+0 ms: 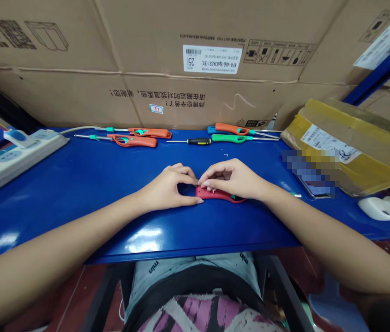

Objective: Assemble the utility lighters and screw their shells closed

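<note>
A red lighter (212,192) lies on the blue table in front of me, its nozzle pointing right and partly hidden under my right hand. My left hand (172,186) holds the lighter's left end between thumb and fingers. Above that same end, my right hand (233,179) has its fingertips pinched together; whatever they grip is too small to make out. Near the back edge lie two orange-red lighters (135,141) on the left, a black and yellow screwdriver (199,141) in the middle, and a green lighter (228,138) beside an orange lighter (231,129) on the right.
A white power strip (18,157) sits at the left. Large cardboard (146,55) stands along the table's back edge. At the right are a taped box (361,143), a partly blurred phone (314,177) and a white object (378,209).
</note>
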The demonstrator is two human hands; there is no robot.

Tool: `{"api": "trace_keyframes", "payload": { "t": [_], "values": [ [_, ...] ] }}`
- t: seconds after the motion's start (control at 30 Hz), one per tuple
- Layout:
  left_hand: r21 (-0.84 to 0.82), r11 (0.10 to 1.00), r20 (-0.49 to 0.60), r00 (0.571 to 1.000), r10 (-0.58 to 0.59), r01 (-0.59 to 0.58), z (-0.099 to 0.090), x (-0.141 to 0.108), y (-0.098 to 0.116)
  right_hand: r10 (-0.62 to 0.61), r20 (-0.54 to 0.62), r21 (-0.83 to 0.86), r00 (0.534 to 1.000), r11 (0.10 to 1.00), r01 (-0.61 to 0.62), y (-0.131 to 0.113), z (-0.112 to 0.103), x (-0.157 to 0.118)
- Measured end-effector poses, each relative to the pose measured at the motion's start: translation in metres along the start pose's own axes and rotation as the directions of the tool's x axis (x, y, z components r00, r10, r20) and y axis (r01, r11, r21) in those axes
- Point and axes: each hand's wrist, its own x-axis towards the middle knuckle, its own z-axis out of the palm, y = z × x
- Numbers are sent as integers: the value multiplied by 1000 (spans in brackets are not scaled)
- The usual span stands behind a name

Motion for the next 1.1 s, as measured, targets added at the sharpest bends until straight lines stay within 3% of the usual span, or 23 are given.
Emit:
{"api": "trace_keyframes", "payload": {
  "t": [0.2,0.33,0.47,0.6,0.7,1.1],
  "values": [
    [-35,999,-14,1000,-11,10,7,0,1,20,-14,-6,1000,1000,-20,5,3,2],
    [-27,1000,-27,1000,-10,9,9,0,1,-37,-21,-63,999,997,36,8,1,3],
    [5,999,109,993,42,-43,-10,-2,0,-168,-22,-242,985,957,158,10,-3,2],
    [17,997,212,975,-71,69,-39,-6,-5,-261,55,-375,964,889,262,8,-7,-1],
    [-10,997,310,948,-70,76,-49,-7,-10,-273,118,-386,955,873,297,7,-8,-3],
    [-162,986,309,951,26,25,-38,-2,-14,-314,101,-408,944,852,327,12,-9,-1]
  ]
}}
